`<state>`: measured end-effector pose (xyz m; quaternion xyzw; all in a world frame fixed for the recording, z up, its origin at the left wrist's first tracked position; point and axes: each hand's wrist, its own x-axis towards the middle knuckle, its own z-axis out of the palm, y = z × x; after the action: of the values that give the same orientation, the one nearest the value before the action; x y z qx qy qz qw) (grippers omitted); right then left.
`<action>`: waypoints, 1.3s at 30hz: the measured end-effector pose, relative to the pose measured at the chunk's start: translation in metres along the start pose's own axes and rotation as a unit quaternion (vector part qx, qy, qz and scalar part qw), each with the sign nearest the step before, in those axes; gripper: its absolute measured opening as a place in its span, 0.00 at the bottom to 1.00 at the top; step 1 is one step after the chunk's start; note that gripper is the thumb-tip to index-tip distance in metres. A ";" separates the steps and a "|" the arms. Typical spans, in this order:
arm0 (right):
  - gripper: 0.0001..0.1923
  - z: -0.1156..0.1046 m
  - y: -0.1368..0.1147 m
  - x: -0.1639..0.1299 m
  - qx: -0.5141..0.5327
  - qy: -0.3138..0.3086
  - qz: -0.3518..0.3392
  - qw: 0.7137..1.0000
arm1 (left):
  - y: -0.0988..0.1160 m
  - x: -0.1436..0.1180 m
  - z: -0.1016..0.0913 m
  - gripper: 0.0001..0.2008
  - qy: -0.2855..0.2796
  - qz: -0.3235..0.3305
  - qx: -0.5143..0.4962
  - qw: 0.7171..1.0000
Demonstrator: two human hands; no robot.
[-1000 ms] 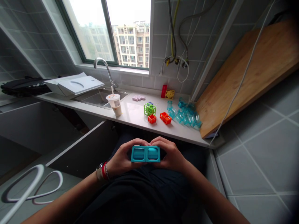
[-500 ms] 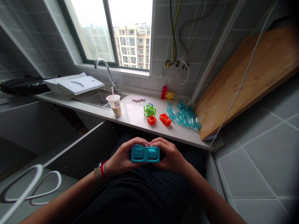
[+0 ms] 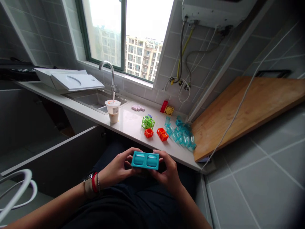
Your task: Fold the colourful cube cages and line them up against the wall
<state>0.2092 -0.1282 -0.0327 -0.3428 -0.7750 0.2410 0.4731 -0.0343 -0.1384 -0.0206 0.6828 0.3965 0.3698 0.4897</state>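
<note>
Counter (image 3: 133, 122): wooden board (image 3: 240, 111) at right end, cup (image 3: 112, 110) near front edge by sink (image 3: 94, 99). Teal block (image 3: 145, 160), two cells, held below counter front edge, between both hands. Left hand (image 3: 118, 167) grips left end, right hand (image 3: 168, 171) right end; fingers behind, probably curled.

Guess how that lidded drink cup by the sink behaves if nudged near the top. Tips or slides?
The drink cup is tall and narrows toward its base, so a high push probably tips it. Liquid seems to fill only the lower part, which may steady it somewhat. The pale counter looks smooth, so a low nudge would likely slide it.
</note>
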 end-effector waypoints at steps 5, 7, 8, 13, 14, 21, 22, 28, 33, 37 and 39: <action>0.28 0.006 0.020 -0.004 0.007 0.021 0.082 0.996 | -0.020 0.012 -0.010 0.24 -0.033 -0.023 0.017 0.999; 0.28 0.009 0.031 -0.005 0.023 0.018 0.117 0.993 | -0.027 0.020 -0.014 0.24 -0.048 -0.038 0.007 0.998; 0.28 0.011 0.037 -0.004 0.032 0.018 0.131 0.991 | -0.031 0.024 -0.016 0.24 -0.054 -0.047 -0.003 0.997; 0.25 0.001 0.066 0.025 0.035 0.067 0.160 0.984 | -0.052 0.055 -0.031 0.25 -0.048 -0.065 -0.083 0.993; 0.24 -0.005 0.071 0.037 0.031 0.084 0.166 0.982 | -0.056 0.062 -0.035 0.24 -0.046 -0.065 -0.092 0.993; 0.26 -0.051 0.115 0.179 0.101 0.164 0.271 0.943 | -0.042 0.144 -0.045 0.15 -0.177 0.032 -0.039 0.983; 0.25 -0.055 0.124 0.201 0.110 0.157 0.284 0.939 | -0.034 0.160 -0.045 0.14 -0.185 0.086 -0.044 0.978; 0.30 -0.063 0.201 0.318 -0.031 0.074 0.304 0.949 | -0.012 0.236 -0.062 0.10 -0.136 0.305 0.004 0.943; 0.24 -0.047 0.272 0.401 -0.283 -0.103 0.248 0.920 | -0.042 0.253 -0.093 0.08 -0.090 0.242 -0.020 0.966; 0.24 -0.027 0.322 0.453 -0.487 -0.180 0.176 0.837 | -0.063 0.256 -0.111 0.06 -0.064 0.190 -0.026 0.979; 0.26 -0.018 0.342 0.468 -0.517 -0.195 0.177 0.815 | -0.068 0.258 -0.118 0.06 -0.066 0.182 -0.030 0.981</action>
<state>0.1805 0.4497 0.0022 -0.6136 -0.7877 -0.0537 0.0144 -0.0460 0.1528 -0.0272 0.7514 0.2207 0.4186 0.4599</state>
